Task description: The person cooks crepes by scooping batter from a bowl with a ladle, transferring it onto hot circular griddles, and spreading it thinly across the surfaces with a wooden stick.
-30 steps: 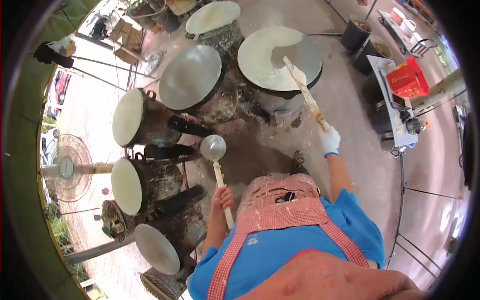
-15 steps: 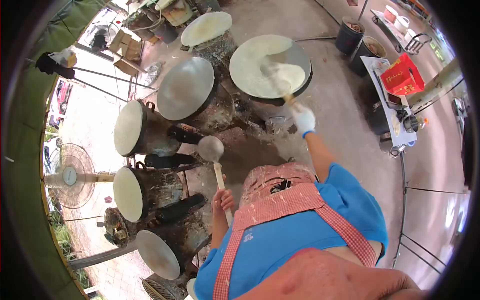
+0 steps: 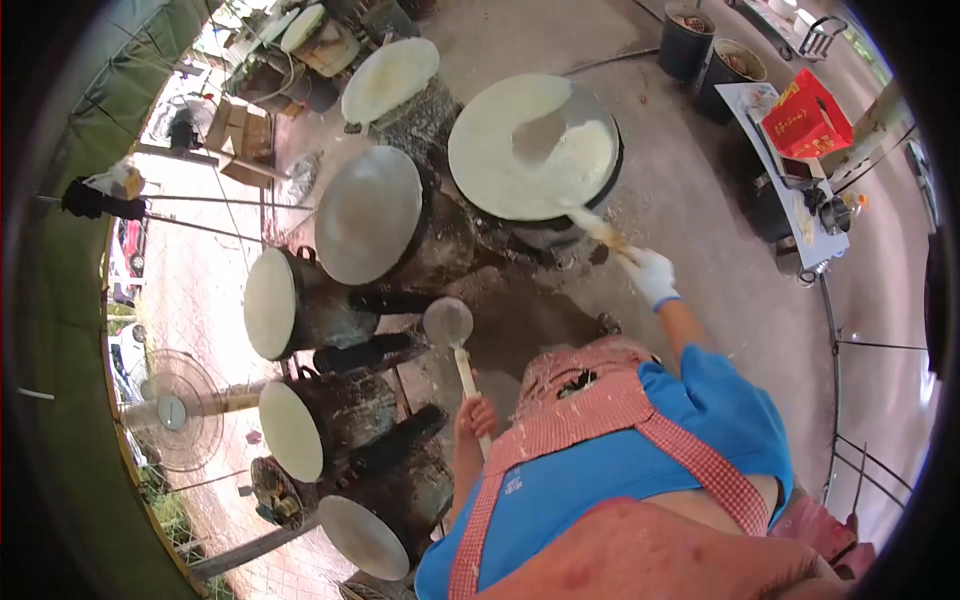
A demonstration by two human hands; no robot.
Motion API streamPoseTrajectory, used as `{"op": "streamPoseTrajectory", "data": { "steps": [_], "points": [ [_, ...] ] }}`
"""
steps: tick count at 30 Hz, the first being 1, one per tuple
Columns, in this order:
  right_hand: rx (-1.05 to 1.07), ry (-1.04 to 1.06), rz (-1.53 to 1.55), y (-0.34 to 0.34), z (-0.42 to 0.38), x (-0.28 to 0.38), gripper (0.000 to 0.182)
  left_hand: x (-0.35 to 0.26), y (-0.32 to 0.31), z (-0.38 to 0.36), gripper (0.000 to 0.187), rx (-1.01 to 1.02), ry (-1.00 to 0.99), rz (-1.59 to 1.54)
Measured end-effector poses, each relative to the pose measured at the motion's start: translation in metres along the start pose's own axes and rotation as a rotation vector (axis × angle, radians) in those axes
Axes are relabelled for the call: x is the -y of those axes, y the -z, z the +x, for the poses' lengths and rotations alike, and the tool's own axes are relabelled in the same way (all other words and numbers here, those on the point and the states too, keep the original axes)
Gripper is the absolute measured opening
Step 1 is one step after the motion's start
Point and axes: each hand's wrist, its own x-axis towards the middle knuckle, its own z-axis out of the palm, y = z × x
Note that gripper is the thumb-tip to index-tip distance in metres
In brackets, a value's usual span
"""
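Note:
My bare left hand point(image 3: 476, 415) is wrapped round the wooden handle of a ladle point(image 3: 449, 322), whose round bowl points away from me. In my right hand point(image 3: 650, 275), which wears a white glove, is a batter-coated spreader point(image 3: 590, 222); its exact head shape is hard to make out. The spreader touches the near edge of a large round griddle point(image 3: 538, 138) on a drum stove. Pale batter point(image 3: 490, 145) covers most of that griddle. A thicker, wetter pool point(image 3: 587, 150) lies on its right side, and a grey patch of metal shows in the middle.
A bare grey griddle point(image 3: 368, 215) stands left of the large one. Pale sheets cover griddles at the left point(image 3: 270, 303), point(image 3: 290, 430) and far side point(image 3: 392, 80); another grey griddle point(image 3: 362, 537) is nearer. A fan point(image 3: 172, 412) stands left; a table point(image 3: 795, 215) holds a red bag point(image 3: 808, 117).
My right hand has drawn the spreader back from the griddle's middle to its near edge. Batter covers more of the right and near side. The whole view has shifted slightly.

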Motion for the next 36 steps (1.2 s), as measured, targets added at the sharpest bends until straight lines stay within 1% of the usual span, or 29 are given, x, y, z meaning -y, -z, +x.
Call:
{"op": "streamPoseTrajectory", "data": {
  "steps": [1,2,3,4,6,7,8,9,10,11,13,16,17,18,19,20,22,23,24,25,26,27,28,29,30,31,33,34,36],
  "points": [
    [-0.012,0.005,0.009,0.009,0.020,-0.010,0.032,0.004,-0.009,0.003,0.038,0.031,-0.021,0.057],
    [-0.112,-0.037,0.055,0.021,0.041,-0.018,0.033,0.006,-0.015,0.001,0.037,0.042,-0.044,0.108],
    [-0.197,-0.095,0.098,0.030,0.055,-0.025,0.034,0.004,-0.021,0.005,0.040,-0.183,-0.079,0.122],
    [-0.200,-0.105,0.115,0.041,0.078,-0.012,0.035,0.005,-0.030,0.015,0.040,-0.215,-0.074,0.117],
    [-0.232,-0.092,0.163,0.032,0.116,0.012,0.035,0.016,-0.040,0.037,0.040,-0.404,-0.164,-0.044],
    [-0.175,-0.001,0.028,0.018,0.099,0.000,0.035,0.020,-0.032,0.031,0.040,-0.437,-0.161,-0.060],
    [-0.136,0.103,-0.099,0.010,0.084,-0.004,0.035,0.013,-0.023,0.031,0.013,-0.384,-0.098,-0.076],
    [-0.067,0.087,-0.134,0.017,0.052,-0.007,0.033,0.011,-0.020,0.040,0.012,-0.329,-0.067,-0.081],
    [0.004,0.075,-0.163,0.023,0.027,-0.014,0.032,0.009,-0.016,0.048,0.024,-0.275,-0.036,-0.085],
    [-0.014,0.099,-0.167,0.026,0.044,-0.030,0.032,0.013,-0.010,0.046,0.026,-0.232,-0.041,-0.012],
    [-0.190,-0.057,0.030,0.025,0.063,-0.053,0.033,0.022,-0.008,0.053,0.033,-0.197,-0.063,0.057],
    [-0.211,0.030,0.124,0.035,0.190,-0.032,0.035,0.036,-0.014,0.063,0.031,-0.327,-0.109,-0.037],
    [-0.196,0.080,0.128,0.042,0.225,-0.021,0.034,0.041,-0.016,0.066,0.029,-0.287,-0.099,-0.068],
    [-0.128,0.044,0.289,0.044,0.245,-0.017,0.034,0.041,-0.021,0.057,0.028,-0.277,-0.097,-0.072],
    [-0.177,0.064,0.453,0.039,0.245,-0.025,0.035,0.041,-0.027,0.049,0.027,-0.266,-0.094,-0.076],
    [-0.239,0.097,0.611,0.037,0.249,-0.033,0.037,0.043,-0.031,0.041,0.025,-0.331,-0.132,0.044],
    [-0.153,-0.166,0.740,0.035,0.209,-0.026,0.037,0.051,-0.043,0.059,0.023,-0.349,-0.162,0.159],
    [-0.007,-0.463,0.916,0.035,0.181,-0.004,0.034,0.057,-0.055,0.057,0.019,-0.371,-0.243,0.189],
    [-0.034,-0.188,0.863,0.016,0.164,-0.002,0.034,0.059,-0.060,0.047,0.018,-0.406,-0.321,0.219],
    [-0.071,-0.028,0.744,-0.001,0.164,-0.004,0.032,0.016,0.004,0.049,0.024,-0.064,-0.034,0.041],
    [-0.081,0.117,0.622,-0.018,0.151,-0.004,0.031,0.017,0.006,0.043,0.024,-0.081,-0.029,0.019],
    [0.097,-0.080,0.683,0.024,0.133,0.023,0.032,0.017,0.001,0.041,0.027,-0.099,-0.072,-0.043],
    [0.133,-0.169,0.631,0.049,0.130,0.027,0.033,0.029,-0.031,0.041,0.030,-0.190,-0.197,-0.036],
    [0.084,-0.346,0.729,0.066,0.130,0.022,0.031,0.040,-0.063,0.040,0.033,-0.283,-0.320,-0.018],
    [0.034,-0.520,0.821,0.077,0.132,0.011,0.029,0.030,-0.059,0.037,0.033,-0.277,-0.320,-0.004],
    [0.030,-0.521,0.824,0.068,0.136,-0.005,0.029,0.020,-0.047,0.030,0.031,-0.261,-0.266,0.009],
    [-0.142,0.126,0.544,0.021,0.129,-0.036,0.029,0.006,-0.034,0.018,0.032,-0.269,-0.204,0.024],
    [-0.092,-0.053,0.879,0.004,0.119,-0.022,0.025,0.002,-0.030,0.022,0.031,-0.277,-0.189,-0.045],
    [0.094,-0.436,1.077,-0.016,0.098,0.002,0.024,0.003,-0.030,0.024,0.029,-0.291,-0.181,-0.117]
  ]
}}
